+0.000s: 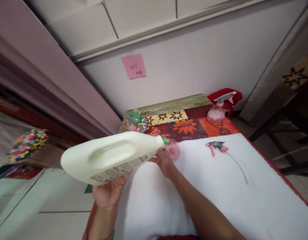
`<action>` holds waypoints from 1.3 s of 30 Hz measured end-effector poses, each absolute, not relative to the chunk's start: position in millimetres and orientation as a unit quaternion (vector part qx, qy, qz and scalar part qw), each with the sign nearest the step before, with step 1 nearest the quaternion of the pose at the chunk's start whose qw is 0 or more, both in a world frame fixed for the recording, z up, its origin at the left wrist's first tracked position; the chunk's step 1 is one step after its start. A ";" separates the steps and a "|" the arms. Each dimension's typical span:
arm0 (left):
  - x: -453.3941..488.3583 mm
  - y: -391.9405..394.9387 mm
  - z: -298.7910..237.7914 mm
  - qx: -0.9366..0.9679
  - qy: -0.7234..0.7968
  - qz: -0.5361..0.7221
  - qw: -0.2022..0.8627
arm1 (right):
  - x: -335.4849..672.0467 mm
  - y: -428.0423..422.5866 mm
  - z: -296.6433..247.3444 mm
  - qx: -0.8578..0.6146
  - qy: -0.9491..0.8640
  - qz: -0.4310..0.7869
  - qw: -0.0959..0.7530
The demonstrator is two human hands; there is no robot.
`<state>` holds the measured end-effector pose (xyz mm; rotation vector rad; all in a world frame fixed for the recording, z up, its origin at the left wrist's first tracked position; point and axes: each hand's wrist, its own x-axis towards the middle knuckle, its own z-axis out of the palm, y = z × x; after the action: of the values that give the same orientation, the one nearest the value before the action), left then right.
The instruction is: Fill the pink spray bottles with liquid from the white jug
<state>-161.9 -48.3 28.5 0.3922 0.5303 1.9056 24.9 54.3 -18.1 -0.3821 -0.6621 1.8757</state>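
A large cream-white jug (119,141), like a laundry detergent bottle, is tilted nearly level with its green spout (165,140) to the right. My left hand (107,193) supports it from underneath, near its base. At the neck, my right hand (165,162) grips the jug with fingers below the spout. Just beyond the spout stands a round pink clear bottle (174,150) without a spray top, partly hidden by the right hand and the jug. Its opening and any liquid flow cannot be made out. A grey and pink trigger spray head (218,146) with a long tube lies on the white cloth.
A pink spray bottle (215,113) stands at the back right. Green (135,116) and pink (131,125) spray bottles lie at the back left. The table (208,180) meets a white wall with a pink note (134,66). A purple curtain (59,76) hangs left.
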 end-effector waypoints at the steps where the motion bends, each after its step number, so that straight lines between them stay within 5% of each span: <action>1: -163.0 -48.5 28.0 0.164 0.226 0.800 0.530 | 24.6 54.3 -18.5 -0.161 -0.276 0.785 0.530; 39: -162.1 -49.0 30.5 0.165 0.223 0.798 0.535 | 26.2 53.1 -12.8 -0.165 -0.274 0.787 0.527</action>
<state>-162.1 -49.0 30.5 0.3924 0.5305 1.9005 26.2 53.1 -12.8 -0.3949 -0.6561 1.8822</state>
